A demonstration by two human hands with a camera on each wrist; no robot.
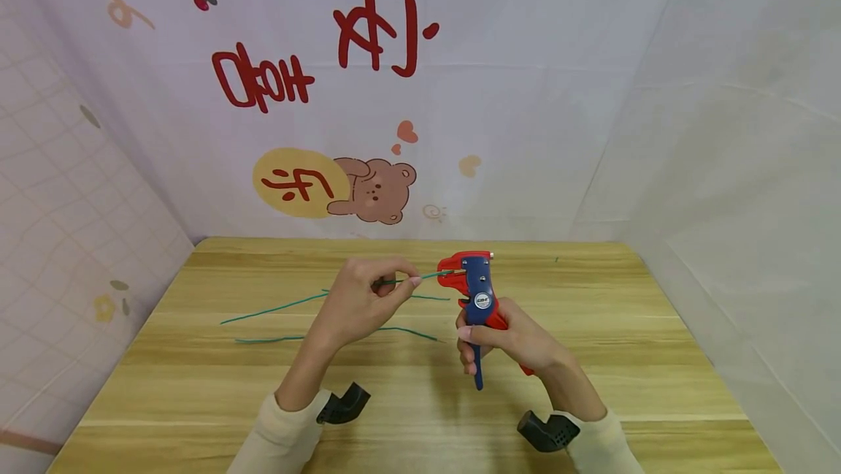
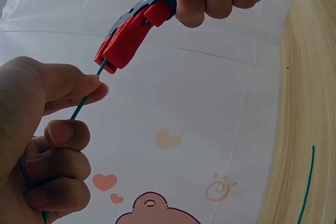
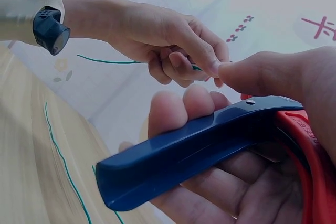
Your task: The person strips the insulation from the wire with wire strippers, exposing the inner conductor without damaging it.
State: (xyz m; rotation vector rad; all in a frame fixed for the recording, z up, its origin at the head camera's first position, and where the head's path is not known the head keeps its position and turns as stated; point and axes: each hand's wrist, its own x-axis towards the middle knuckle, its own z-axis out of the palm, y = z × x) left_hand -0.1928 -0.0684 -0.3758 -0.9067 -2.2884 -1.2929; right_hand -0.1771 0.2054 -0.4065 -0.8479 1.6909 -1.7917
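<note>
My left hand point(image 1: 360, 300) pinches a thin green wire point(image 2: 79, 107) between thumb and forefinger, its other fingers curled below. The wire's tip enters the red jaws of a red-and-blue wire stripper point(image 1: 482, 285). My right hand point(image 1: 519, 335) grips that stripper, which is held upright above the table with its head toward the left hand. In the right wrist view, fingers wrap the blue handle point(image 3: 189, 153) beside the red handle point(image 3: 310, 166). The wire's tail point(image 3: 107, 62) trails out behind the left hand. How far the tip reaches inside the jaws is hidden.
On the wooden table point(image 1: 591, 401) lie more green wires, one in front point(image 1: 407, 331) and one behind the left hand point(image 1: 430, 298). A tiny green scrap point(image 1: 556, 260) lies at the back right. White printed cloth walls point(image 1: 525, 94) enclose the table's back and sides.
</note>
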